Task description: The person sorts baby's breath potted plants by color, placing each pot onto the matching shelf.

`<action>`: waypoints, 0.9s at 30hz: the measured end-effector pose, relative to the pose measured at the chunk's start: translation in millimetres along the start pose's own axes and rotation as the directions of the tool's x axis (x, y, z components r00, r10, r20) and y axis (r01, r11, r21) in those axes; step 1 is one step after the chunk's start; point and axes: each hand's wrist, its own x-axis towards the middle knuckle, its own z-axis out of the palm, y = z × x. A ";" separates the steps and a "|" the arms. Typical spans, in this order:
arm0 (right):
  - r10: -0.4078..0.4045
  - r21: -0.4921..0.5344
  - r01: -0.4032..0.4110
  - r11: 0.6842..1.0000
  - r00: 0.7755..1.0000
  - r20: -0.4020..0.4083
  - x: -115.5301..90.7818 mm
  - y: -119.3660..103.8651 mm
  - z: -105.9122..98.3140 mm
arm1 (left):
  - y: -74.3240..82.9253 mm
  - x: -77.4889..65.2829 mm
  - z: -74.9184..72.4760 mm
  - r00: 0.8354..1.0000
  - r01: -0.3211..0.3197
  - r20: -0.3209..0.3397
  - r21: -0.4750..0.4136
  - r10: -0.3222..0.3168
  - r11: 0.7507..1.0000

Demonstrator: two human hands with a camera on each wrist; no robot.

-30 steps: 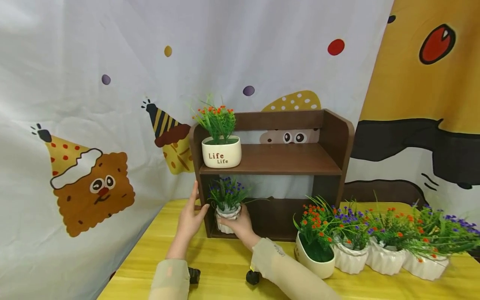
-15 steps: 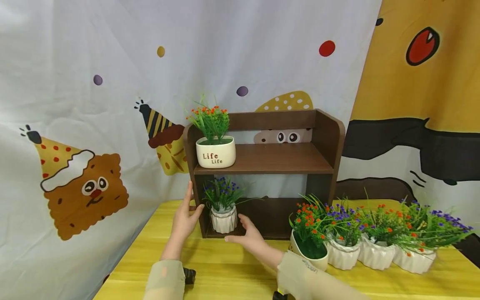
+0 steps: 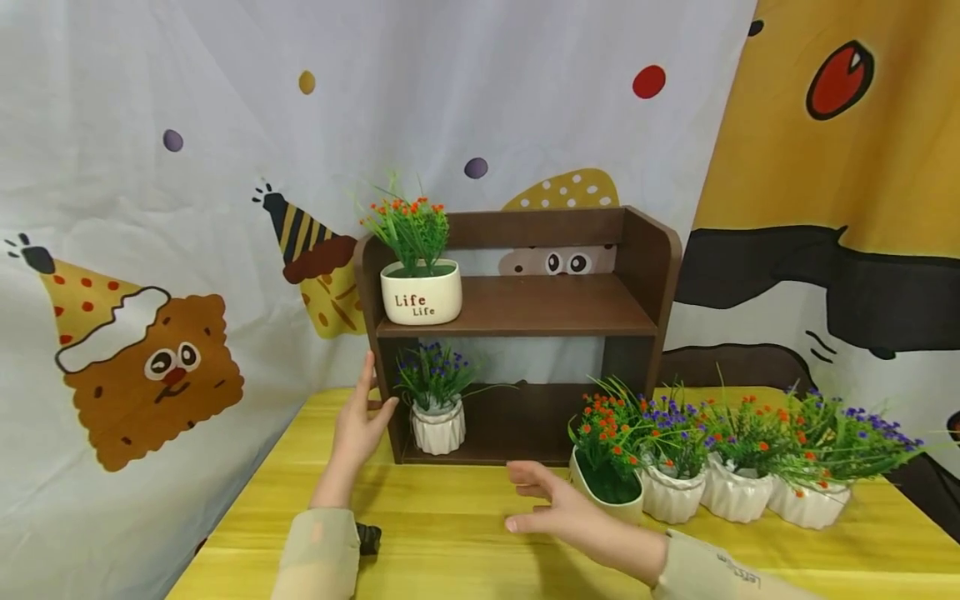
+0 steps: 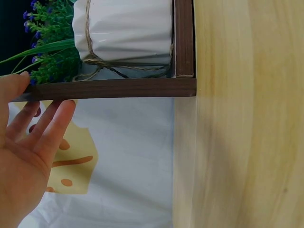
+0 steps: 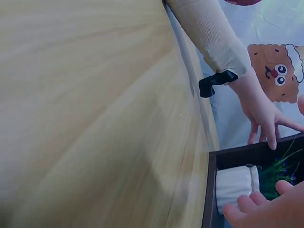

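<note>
My left hand (image 3: 360, 427) touches the left side panel of a dark brown two-tier shelf (image 3: 558, 304). In the left wrist view its fairly straight fingers (image 4: 57, 126) meet the panel's outer face, the thumb by the front edge. On the lower tier, at the left, a white fluted pot (image 3: 438, 428) tied with twine holds purple flowers (image 3: 435, 367). Above it, a cream "Life" pot (image 3: 422, 296) with orange flowers occupies the upper tier's left end. My right hand (image 3: 562, 510) hangs over the table, fingers loosely bent and holding nothing, left of the pots.
On the yellow wood table (image 3: 450, 542), a row runs rightward: a cream pot (image 3: 609, 492) with orange flowers, then several white fluted pots (image 3: 738, 492) with orange and purple flowers. A white cartoon-print curtain (image 3: 225, 217) hangs behind the shelf.
My right hand let go of the white fluted pot on the lower tier and drew back to the right over the table. The left hand stayed at the side panel. The head view shifted slightly.
</note>
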 end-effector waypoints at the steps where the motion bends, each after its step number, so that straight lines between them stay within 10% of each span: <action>1: -0.002 0.003 0.002 1.000 1.000 0.006 -5.3 -0.9 -3.5 | 0.1 0.5 -0.2 1.000 -0.001 0.000 -0.003 0.001 1.000; 16: 0.060 0.001 -0.060 0.998 0.995 0.076 -61.5 -3.1 -59.3 | -1.2 -3.4 -0.2 0.999 0.049 0.023 0.019 -0.050 0.999; 27: 0.090 -0.220 -0.075 0.973 0.994 0.058 -89.2 -5.0 -105.2 | 2.2 -2.9 -1.3 0.996 0.074 0.038 0.016 -0.075 0.997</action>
